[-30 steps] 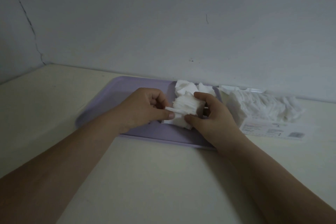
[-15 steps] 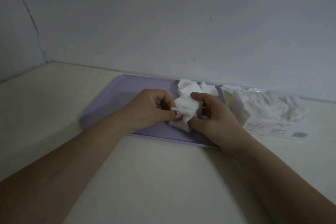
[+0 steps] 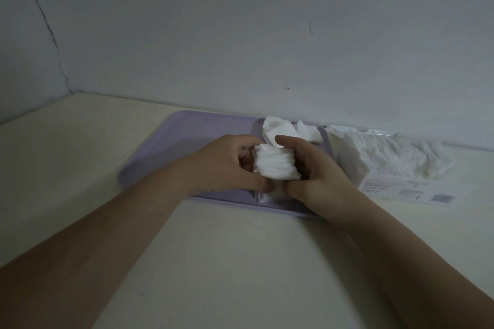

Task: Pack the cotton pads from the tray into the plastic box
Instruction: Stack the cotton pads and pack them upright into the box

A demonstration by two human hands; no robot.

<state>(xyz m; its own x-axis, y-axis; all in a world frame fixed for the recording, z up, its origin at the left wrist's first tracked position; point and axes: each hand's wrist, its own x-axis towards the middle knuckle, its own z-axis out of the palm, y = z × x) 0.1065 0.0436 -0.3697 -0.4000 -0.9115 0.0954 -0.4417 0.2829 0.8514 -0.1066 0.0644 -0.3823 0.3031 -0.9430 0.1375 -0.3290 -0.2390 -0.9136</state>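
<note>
Currently both hands hold one stack of cotton pads (image 3: 275, 165) above the near right part of the tray (image 3: 187, 141).

- The left hand (image 3: 227, 165) has its fingers curled against the stack's 9 o'clock end, with the thumb under the near edge.
- The right hand (image 3: 315, 173) cups the 3 o'clock end, with the forefinger hooked over the top and the thumb below.

Both hands are closed firmly on the stack.

The step in hand appears to be squaring the stack before transfer.

1. Press both ends inward evenly. The pads are soft and will likely fan out if one side is squeezed harder.
2. Support the underside with both thumbs, because the bottom sheets may drop.
3. Carry the stack toward 3 o'clock to the plastic box (image 3: 401, 189). It lies just beside the tray's right edge and already holds a ruffled mass of white pads. How much free room is left in it cannot be judged.

Several loose pads (image 3: 280, 128) remain at the tray's 1 o'clock corner. A little more white shows below the hands at the near rim, partly hidden.

The table (image 3: 213, 248) is cream, matte and flat. A pale wall (image 3: 240, 35) meets it at 12 o'clock, close behind the tray and box. A crack (image 3: 50, 35) runs down the wall at 10 o'clock. The light is dim, so single pad edges are hard to tell apart.
</note>
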